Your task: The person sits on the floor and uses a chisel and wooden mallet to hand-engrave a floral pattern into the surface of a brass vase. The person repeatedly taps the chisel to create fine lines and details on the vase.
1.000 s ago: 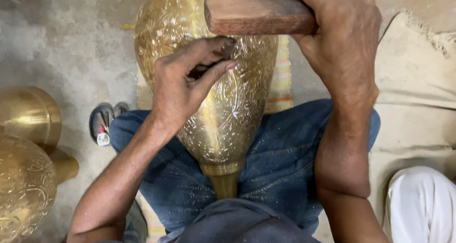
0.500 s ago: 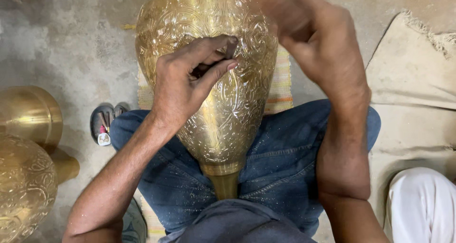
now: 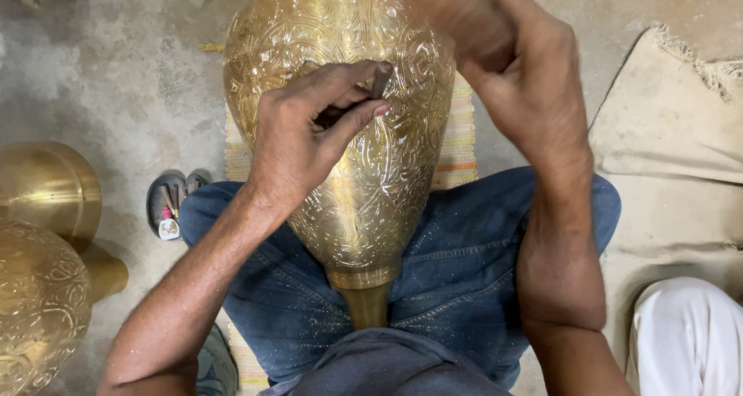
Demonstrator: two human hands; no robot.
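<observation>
the left hand (image 3: 298,145) rests on the belly of a large engraved brass vase (image 3: 348,156), its fingers curled tightly around a small dark chisel (image 3: 381,79) whose tip is set against the metal; thumb and forefinger pinch the tool from either side. the right hand (image 3: 518,79) is raised above and to the right of the vase, blurred, with the fingers folded in as if around a handle, though whatever it grips is not clear here and i cannot tell for certain what it is closed on. the vase lies on its side across the person's lap, its narrow neck pointing toward the body between thighs in blue jeans (image 3: 457,264), its broad, rounded end pointing away over a striped woven mat (image 3: 457,145) on the concrete floor (image 3: 101,79). the jeans are speckled with fine metal dust. at the left edge stand two more brass vessels (image 3: 42,288), one plain, one engraved. just beside the left knee sits a small dark dish (image 3: 166,203) holding bits of tools. a pale cloth (image 3: 673,133) covers the floor on the right, and a white-clad knee (image 3: 689,338) of another person shows at the lower right corner.
</observation>
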